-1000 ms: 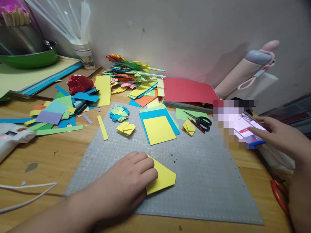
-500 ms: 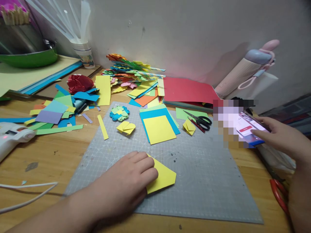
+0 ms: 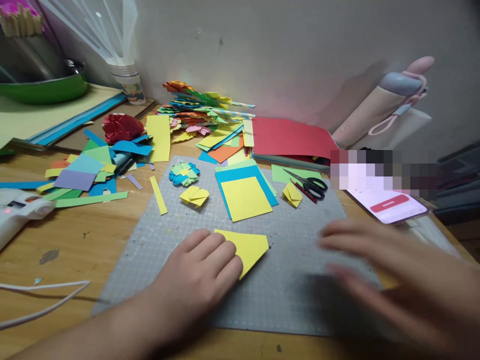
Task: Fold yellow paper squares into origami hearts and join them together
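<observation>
My left hand (image 3: 204, 270) is closed on a folded piece of yellow paper (image 3: 251, 250), with a blunt-cornered end showing past the knuckles; the rest lies hidden under the fingers. Over the right part of the grey cutting mat (image 3: 285, 310) hovers my right hand (image 3: 390, 275), blurred, its thumb and fingers apart and nothing between them. Just beyond the held paper lie a yellow square sheet (image 3: 246, 199) on blue and green sheets, and two small folded yellow pieces (image 3: 194, 197). A phone (image 3: 390, 202) with a lit screen rests behind my right hand.
Scissors (image 3: 317, 187) and a red pencil (image 3: 303, 191) lie at the mat's back right. A blue-green paper flower (image 3: 184, 173) sits back left, near paper scraps (image 3: 80, 172). Behind are a red paper stack (image 3: 292, 137), a pink bottle (image 3: 378, 105) and a white glue gun (image 3: 22, 210).
My right hand has let go of the phone and come left and down over the mat. The yellow paper in my left hand has turned and shifted slightly up.
</observation>
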A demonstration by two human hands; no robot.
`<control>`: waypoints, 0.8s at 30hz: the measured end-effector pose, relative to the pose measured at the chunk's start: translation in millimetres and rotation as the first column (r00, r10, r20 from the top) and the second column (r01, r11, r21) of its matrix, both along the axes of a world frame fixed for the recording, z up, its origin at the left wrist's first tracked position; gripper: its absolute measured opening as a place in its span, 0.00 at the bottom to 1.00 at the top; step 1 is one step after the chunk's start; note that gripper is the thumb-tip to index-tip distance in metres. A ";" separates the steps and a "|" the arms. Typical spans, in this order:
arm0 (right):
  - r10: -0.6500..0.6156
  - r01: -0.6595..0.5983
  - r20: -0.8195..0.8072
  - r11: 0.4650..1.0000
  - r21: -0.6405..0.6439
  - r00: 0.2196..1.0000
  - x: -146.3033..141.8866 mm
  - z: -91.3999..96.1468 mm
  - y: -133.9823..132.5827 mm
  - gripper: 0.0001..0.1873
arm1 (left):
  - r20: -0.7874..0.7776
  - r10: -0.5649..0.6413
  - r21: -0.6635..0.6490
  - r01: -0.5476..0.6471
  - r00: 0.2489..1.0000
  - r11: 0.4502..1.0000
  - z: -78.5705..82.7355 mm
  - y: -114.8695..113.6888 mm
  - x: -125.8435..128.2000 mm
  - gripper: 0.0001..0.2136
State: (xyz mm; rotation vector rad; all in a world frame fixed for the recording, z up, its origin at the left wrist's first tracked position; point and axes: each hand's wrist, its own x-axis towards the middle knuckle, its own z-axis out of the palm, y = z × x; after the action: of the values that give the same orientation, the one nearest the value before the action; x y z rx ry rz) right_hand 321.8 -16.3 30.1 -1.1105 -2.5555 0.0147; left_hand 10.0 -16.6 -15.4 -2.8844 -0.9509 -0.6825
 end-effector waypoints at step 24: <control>-0.477 0.476 0.027 0.879 0.031 0.878 35.2 15.7 67.3 0.15 | -0.096 -0.071 -0.320 0.037 0.993 0.947 -7.0 -0.4 -0.7 0.06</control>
State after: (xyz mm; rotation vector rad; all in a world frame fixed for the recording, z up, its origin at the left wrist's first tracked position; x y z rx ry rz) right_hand 357.0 51.0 45.8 -1.7131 -2.2304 -0.1590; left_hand 9.3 -17.1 -22.4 -3.1968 -1.0598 -0.4032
